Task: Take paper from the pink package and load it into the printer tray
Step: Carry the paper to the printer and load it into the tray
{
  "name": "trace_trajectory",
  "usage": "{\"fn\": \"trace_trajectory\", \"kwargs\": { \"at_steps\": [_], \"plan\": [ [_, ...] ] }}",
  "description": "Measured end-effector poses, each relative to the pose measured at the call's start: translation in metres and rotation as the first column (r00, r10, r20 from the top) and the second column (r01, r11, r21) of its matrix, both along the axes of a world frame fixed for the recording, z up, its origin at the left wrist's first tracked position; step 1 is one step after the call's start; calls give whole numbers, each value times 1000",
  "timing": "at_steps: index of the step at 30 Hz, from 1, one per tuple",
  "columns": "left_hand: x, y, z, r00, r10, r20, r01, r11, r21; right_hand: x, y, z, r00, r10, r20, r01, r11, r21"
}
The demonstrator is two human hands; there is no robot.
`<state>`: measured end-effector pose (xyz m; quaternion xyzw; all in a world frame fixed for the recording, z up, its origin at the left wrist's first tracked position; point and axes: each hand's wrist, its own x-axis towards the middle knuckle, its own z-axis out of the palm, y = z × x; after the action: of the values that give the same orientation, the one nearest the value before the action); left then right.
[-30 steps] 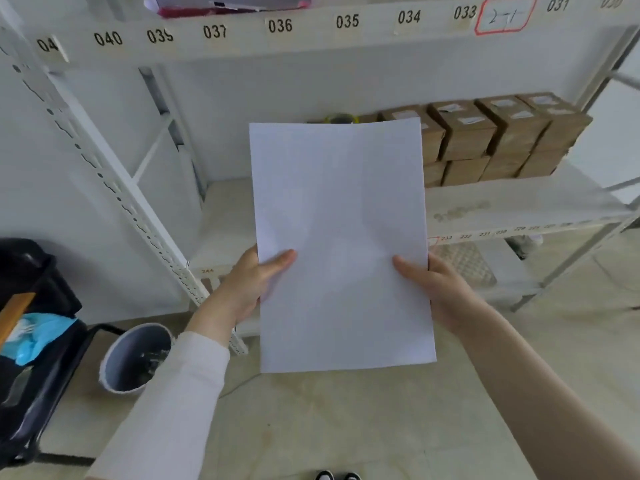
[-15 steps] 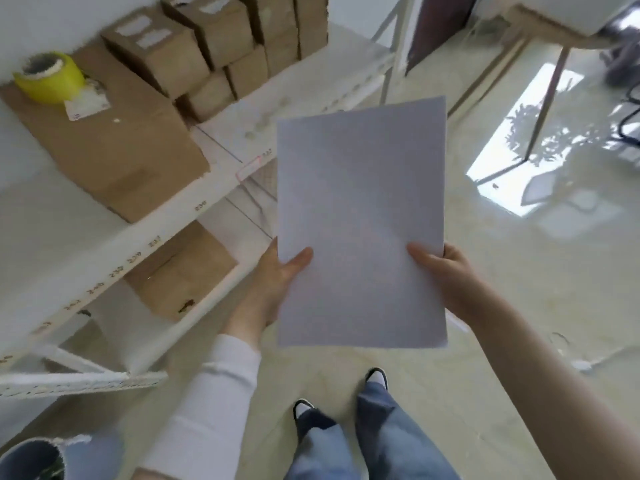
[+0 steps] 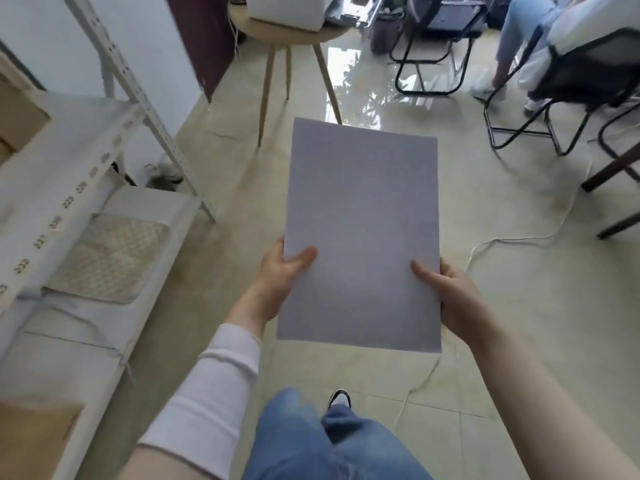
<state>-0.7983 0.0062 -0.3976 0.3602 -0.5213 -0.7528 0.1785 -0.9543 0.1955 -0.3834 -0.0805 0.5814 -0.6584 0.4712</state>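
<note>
A stack of white paper [image 3: 362,233] is held upright in front of me over the floor. My left hand [image 3: 277,278] grips its lower left edge, thumb on the front face. My right hand [image 3: 450,299] grips its lower right edge the same way. A white printer [image 3: 287,10] stands on a round wooden table [image 3: 291,34] at the top of the view, well beyond the paper. The pink package is out of sight.
White metal shelving [image 3: 69,209] with numbered labels runs along the left. Black chairs [image 3: 571,88] and a seated person [image 3: 526,39] fill the top right. A white cable [image 3: 491,244] trails across the tiled floor. My legs and shoe [image 3: 339,400] show below.
The view has swung right from the shelves with boxes toward the room; the table, printer and chairs have come into sight. Both hands keep the same grip on the paper.
</note>
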Motion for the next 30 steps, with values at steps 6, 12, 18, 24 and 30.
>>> {"fn": "trace_trajectory", "kwargs": {
  "at_steps": [6, 12, 18, 24, 30],
  "plan": [
    [-116, -22, -13, 990, -140, 20, 140, 990, 23, -91, -7, -19, 980, -186, -67, 188, 982, 27],
    [-244, -84, -24, 983, -184, -19, 185, 982, 27, -212, -66, -28, 956, -238, -173, 255, 964, 79],
    [-376, -158, -8, 971, -229, -62, 233, 971, 59, -337, -136, -11, 938, -275, -211, 296, 953, 72],
    [-499, -206, -7, 959, -282, -25, 282, 959, 14, -455, -180, -11, 923, -323, -212, 347, 933, 91],
    [-635, -233, -10, 964, -266, -6, 266, 964, -18, -590, -209, -17, 918, -321, -232, 346, 936, 73]
  ]
}}
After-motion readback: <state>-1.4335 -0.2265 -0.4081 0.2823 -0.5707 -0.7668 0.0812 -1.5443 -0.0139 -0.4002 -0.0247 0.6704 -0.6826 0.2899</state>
